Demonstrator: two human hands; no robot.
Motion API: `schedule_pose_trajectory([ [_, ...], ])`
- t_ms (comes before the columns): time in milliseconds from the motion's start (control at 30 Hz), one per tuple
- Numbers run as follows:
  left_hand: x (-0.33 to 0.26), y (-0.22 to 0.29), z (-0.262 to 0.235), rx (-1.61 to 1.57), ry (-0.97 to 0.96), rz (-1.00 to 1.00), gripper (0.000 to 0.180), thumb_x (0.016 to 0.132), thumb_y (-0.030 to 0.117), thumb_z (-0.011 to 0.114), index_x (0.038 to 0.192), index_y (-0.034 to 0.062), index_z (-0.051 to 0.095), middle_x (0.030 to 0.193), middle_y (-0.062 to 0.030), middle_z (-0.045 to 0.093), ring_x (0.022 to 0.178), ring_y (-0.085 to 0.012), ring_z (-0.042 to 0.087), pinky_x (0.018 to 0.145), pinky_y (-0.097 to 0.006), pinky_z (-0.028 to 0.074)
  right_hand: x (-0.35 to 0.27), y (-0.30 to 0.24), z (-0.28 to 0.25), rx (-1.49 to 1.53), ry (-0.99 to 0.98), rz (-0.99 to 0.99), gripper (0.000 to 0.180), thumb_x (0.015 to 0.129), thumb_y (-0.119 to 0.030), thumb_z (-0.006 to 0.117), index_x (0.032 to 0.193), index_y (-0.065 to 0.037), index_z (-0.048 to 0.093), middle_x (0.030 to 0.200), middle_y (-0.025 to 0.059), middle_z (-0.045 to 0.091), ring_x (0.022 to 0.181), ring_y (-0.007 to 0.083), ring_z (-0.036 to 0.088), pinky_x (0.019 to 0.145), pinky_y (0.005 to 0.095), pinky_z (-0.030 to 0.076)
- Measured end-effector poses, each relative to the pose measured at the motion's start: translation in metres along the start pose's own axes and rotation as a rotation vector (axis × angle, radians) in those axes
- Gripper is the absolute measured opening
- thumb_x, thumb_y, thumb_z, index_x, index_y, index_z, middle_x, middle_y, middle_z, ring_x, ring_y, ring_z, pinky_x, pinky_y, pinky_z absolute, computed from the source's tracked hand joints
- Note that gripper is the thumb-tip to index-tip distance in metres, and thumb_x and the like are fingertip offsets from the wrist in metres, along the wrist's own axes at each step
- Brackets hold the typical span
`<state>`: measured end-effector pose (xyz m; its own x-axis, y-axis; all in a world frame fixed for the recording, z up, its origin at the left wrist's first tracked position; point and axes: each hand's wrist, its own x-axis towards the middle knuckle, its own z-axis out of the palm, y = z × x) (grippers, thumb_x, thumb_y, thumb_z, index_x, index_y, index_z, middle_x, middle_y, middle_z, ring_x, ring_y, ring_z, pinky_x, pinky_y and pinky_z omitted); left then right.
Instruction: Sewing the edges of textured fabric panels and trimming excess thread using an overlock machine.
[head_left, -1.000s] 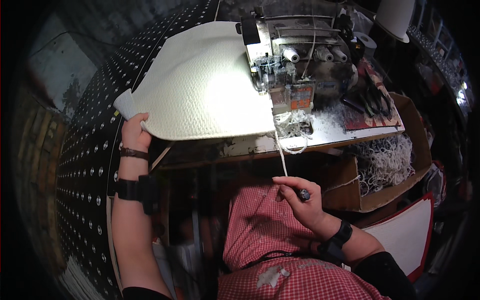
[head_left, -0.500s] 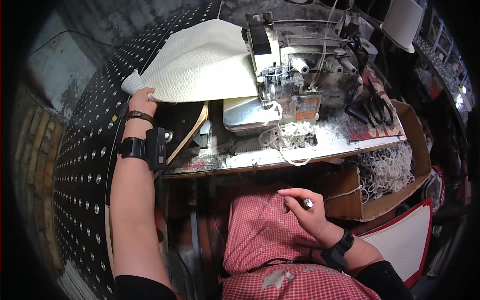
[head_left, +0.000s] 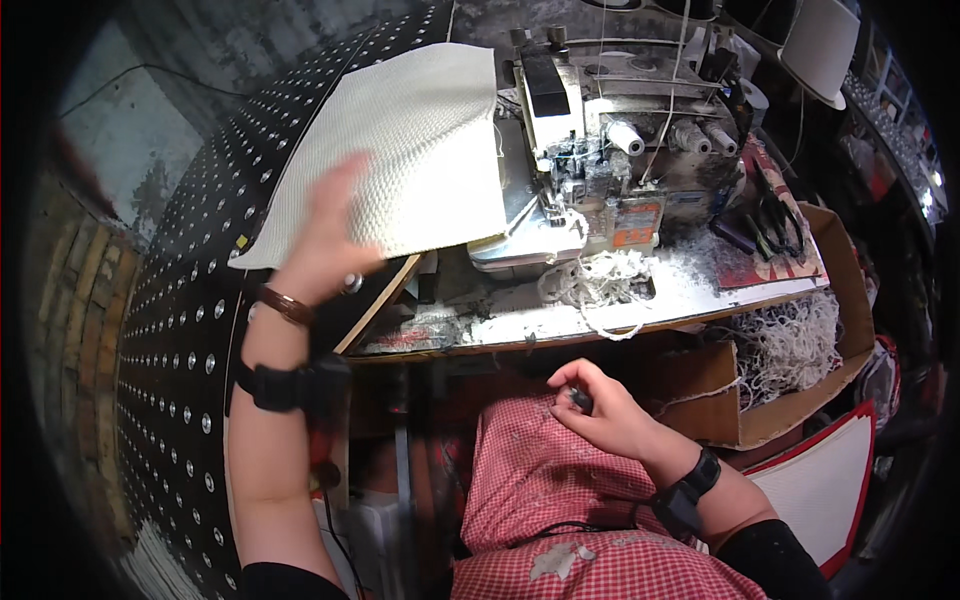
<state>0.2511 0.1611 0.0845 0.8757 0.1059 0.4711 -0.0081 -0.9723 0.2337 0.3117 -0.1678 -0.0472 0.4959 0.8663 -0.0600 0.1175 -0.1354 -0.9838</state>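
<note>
A cream textured fabric piece [head_left: 420, 150] lies flat at the left of the sewing machine [head_left: 600, 150], its right edge by the machine's metal plate. Over its near left part is my left hand [head_left: 325, 235], fingers apart and blurred by motion; whether it touches the fabric I cannot tell. My right hand [head_left: 610, 410] is above my lap, its fingers curled around a small dark metal tool [head_left: 579, 398], mostly hidden in the palm. White thread trimmings [head_left: 600, 280] are heaped at the front of the machine.
A cardboard box [head_left: 735, 400] full of white thread scraps stands below the table's right end. Black-handled scissors [head_left: 780, 220] lie on a red board [head_left: 740, 265]. At the left runs a black studded surface [head_left: 180, 340]. White sheets with a red border [head_left: 820, 490] stand at the lower right.
My left hand has let go of the fabric's left corner and moved nearer, fingers spread. The fabric now lies flatter, away from the needle area. My right hand has turned slightly, still curled around the tool.
</note>
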Motion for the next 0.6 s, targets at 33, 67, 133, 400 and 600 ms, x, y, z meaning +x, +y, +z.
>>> schedule_pose_trajectory([
  [33,0.001,0.024,0.011,-0.087,-0.133,0.147,0.068,0.058,0.002,0.063,0.123,-0.0002,0.042,0.122,-0.0169,0.046,0.122,-0.0315,0.033,0.102,-0.037,0.027,0.005,-0.004,0.004,0.026,-0.043,0.065,0.024,0.079,-0.007,0.057,0.099,-0.003,0.046,0.083,0.0076,0.052,0.071,0.0146,0.051,0.067,0.0273,0.044],
  [67,0.006,0.042,0.023,0.135,-0.197,0.226,0.064,0.058,0.000,0.060,0.120,0.0011,0.045,0.120,-0.0168,0.047,0.118,-0.0320,0.037,0.099,-0.037,0.031,0.011,-0.008,0.006,-0.054,-0.034,0.004,0.023,0.078,-0.005,0.055,0.098,-0.002,0.045,0.085,0.0098,0.051,0.075,0.0181,0.052,0.070,0.0291,0.043],
  [133,0.020,0.059,0.042,0.355,-0.258,0.309,0.059,0.059,-0.002,0.057,0.118,0.0023,0.049,0.119,-0.0168,0.049,0.115,-0.0326,0.041,0.097,-0.038,0.035,0.021,-0.022,0.007,-0.147,0.020,-0.152,0.022,0.074,0.001,0.049,0.096,0.000,0.046,0.092,0.0157,0.050,0.088,0.0277,0.053,0.079,0.0343,0.043],
  [400,0.038,0.039,0.054,-0.112,-0.137,0.332,0.039,0.063,-0.007,0.046,0.096,0.0069,0.059,0.105,-0.0120,0.057,0.093,-0.0284,0.054,0.080,-0.034,0.045,0.065,-0.046,0.004,0.350,0.071,-0.093,0.033,0.089,-0.007,0.044,0.122,-0.006,0.047,0.073,-0.0029,0.046,0.062,0.0035,0.039,0.056,0.0186,0.036],
  [600,0.041,0.042,0.042,-0.217,-0.237,0.242,0.018,0.070,0.001,0.052,0.088,0.0032,0.051,0.088,-0.0128,0.051,0.081,-0.0279,0.053,0.071,-0.033,0.044,0.103,-0.077,0.005,0.815,-0.052,0.252,0.043,0.093,-0.043,0.035,0.104,-0.006,0.054,0.062,-0.0058,0.038,0.049,0.0051,0.030,0.046,0.0195,0.026],
])
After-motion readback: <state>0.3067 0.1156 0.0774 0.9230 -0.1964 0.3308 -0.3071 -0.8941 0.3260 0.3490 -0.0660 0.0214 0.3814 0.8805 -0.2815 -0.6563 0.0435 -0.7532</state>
